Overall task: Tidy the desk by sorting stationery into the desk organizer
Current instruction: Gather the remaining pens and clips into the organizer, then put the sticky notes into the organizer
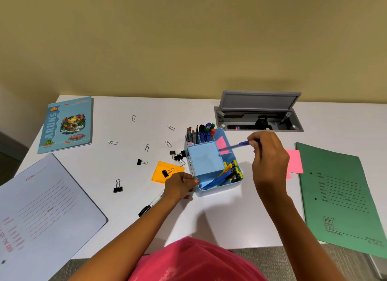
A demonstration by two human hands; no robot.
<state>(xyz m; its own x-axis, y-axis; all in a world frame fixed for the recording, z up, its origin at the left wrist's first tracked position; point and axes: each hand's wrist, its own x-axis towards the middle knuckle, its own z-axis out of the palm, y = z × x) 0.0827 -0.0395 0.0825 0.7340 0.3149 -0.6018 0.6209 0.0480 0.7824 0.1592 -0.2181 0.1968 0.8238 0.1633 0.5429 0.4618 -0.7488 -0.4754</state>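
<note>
Two grips are in view. The right grip (270, 161) pinches a blurred blue pen (234, 146) above the desk organizer (206, 160) at desk centre. The left grip (180, 185) curls round its near corner, partly hiding a black marker (150, 205). Pink notes (295, 161) lie partly behind the right grip.
</note>
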